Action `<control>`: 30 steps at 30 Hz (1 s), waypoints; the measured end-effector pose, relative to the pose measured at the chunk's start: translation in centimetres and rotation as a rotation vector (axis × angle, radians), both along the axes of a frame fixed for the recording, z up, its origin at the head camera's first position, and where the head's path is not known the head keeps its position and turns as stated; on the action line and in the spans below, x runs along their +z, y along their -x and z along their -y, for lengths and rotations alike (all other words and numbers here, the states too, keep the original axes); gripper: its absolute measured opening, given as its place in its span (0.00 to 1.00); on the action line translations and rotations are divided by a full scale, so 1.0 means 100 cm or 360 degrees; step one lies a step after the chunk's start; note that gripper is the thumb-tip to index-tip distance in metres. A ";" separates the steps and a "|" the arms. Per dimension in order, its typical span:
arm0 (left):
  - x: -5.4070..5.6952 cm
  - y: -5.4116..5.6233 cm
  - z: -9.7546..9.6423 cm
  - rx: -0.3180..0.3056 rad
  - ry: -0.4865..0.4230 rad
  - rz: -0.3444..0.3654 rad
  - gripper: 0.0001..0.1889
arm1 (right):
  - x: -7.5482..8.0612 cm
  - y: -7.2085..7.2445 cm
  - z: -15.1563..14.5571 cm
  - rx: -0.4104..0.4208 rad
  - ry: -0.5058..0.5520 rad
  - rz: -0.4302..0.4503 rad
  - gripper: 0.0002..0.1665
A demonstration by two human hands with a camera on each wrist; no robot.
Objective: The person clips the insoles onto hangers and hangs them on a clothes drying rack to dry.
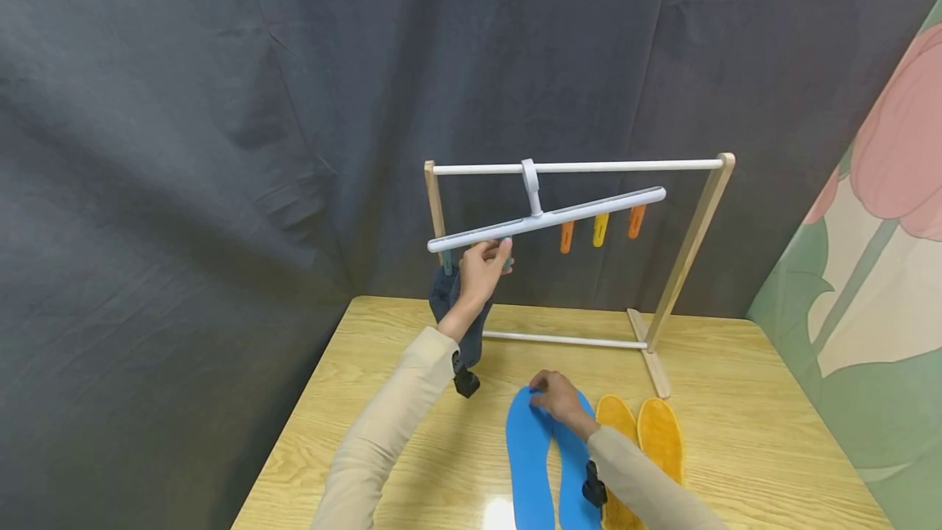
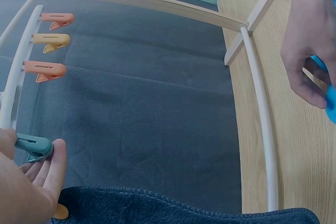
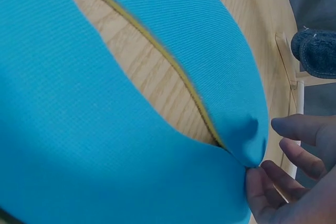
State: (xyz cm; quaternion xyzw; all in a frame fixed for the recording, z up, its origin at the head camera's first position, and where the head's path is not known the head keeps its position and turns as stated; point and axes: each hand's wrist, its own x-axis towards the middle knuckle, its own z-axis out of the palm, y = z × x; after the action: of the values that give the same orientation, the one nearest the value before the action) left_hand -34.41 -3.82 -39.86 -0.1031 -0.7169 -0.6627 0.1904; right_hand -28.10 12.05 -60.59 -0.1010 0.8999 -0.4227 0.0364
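Note:
A pale hanger bar (image 1: 589, 209) hangs tilted from the rack. My left hand (image 1: 480, 272) is raised under its left part and pinches a teal clip (image 2: 34, 146) between thumb and fingers. Beside that hand hangs a dark blue fuzzy insole (image 2: 157, 203) with a stitched edge, another teal clip (image 1: 446, 262) at its top. On the table, two blue insoles (image 1: 528, 456) lie side by side. My right hand (image 1: 562, 399) is over their far ends, its fingertips touching the edge where the two meet; thumb and fingers are apart, loosely bent.
Two fuzzy golden insoles (image 1: 660, 436) lie right of the blue pair, partly under the right forearm. Two orange clips and a yellow clip (image 1: 600, 230) hang from the bar's right part. The rack's wooden post (image 1: 690, 256) and foot stand at the table's back right.

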 end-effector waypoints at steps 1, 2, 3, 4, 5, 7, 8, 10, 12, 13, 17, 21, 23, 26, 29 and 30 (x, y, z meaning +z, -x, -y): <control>0.000 0.000 0.000 -0.0003 -0.0002 -0.0006 0.21 | -0.001 0.000 0.000 0.0004 -0.0019 -0.0014 0.12; 0.000 0.000 0.001 -0.0011 -0.0013 -0.0011 0.21 | -0.002 0.001 0.000 0.0001 -0.0030 -0.0018 0.13; 0.000 0.000 0.001 -0.0015 -0.0017 -0.0016 0.21 | -0.002 0.001 0.000 -0.0004 -0.0033 -0.0011 0.14; 0.000 0.000 0.001 -0.0020 -0.0022 -0.0022 0.22 | -0.003 0.001 0.000 -0.0004 -0.0041 -0.0012 0.15; 0.000 0.000 0.001 -0.0021 -0.0026 -0.0020 0.22 | -0.004 0.002 0.000 -0.0009 -0.0040 -0.0009 0.16; 0.000 0.000 0.001 -0.0026 -0.0034 -0.0020 0.23 | -0.006 0.003 0.000 -0.0024 -0.0035 0.0000 0.17; 0.000 0.001 0.001 -0.0030 -0.0037 -0.0017 0.23 | -0.007 0.004 0.000 -0.0032 -0.0032 0.0001 0.18; 0.000 0.001 0.001 -0.0033 -0.0039 -0.0011 0.24 | -0.009 0.004 0.001 -0.0047 -0.0033 -0.0010 0.19; -0.001 0.001 0.001 -0.0043 -0.0042 -0.0004 0.23 | -0.011 0.004 0.001 -0.0062 -0.0037 -0.0028 0.20; -0.002 0.000 0.002 -0.0050 -0.0044 -0.0002 0.23 | -0.011 0.003 0.001 -0.0061 -0.0043 -0.0045 0.21; -0.003 0.000 0.002 -0.0064 -0.0055 0.0001 0.22 | -0.013 0.000 0.001 -0.0053 -0.0067 -0.0095 0.24; -0.003 0.000 0.001 -0.0064 -0.0058 -0.0003 0.21 | -0.014 0.000 0.003 -0.0033 -0.0100 -0.0144 0.27; -0.002 0.001 0.000 -0.0056 -0.0059 -0.0003 0.20 | -0.014 0.000 0.003 -0.0032 -0.0111 -0.0168 0.28; -0.001 0.001 -0.002 -0.0030 -0.0049 0.0002 0.19 | -0.014 0.000 0.004 -0.0039 -0.0125 -0.0180 0.31; 0.002 -0.003 -0.004 -0.0012 -0.0038 0.0005 0.18 | -0.014 0.000 0.004 -0.0052 -0.0128 -0.0165 0.32; 0.004 -0.005 -0.005 -0.0013 -0.0034 0.0006 0.18 | -0.014 0.000 0.004 -0.0051 -0.0131 -0.0165 0.32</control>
State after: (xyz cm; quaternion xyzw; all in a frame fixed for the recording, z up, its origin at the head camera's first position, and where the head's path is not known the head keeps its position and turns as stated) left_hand -33.93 -3.29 -39.50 -0.1027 -0.7098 -0.6712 0.1875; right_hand -28.09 11.63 -61.96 -0.1068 0.9187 -0.3799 -0.0130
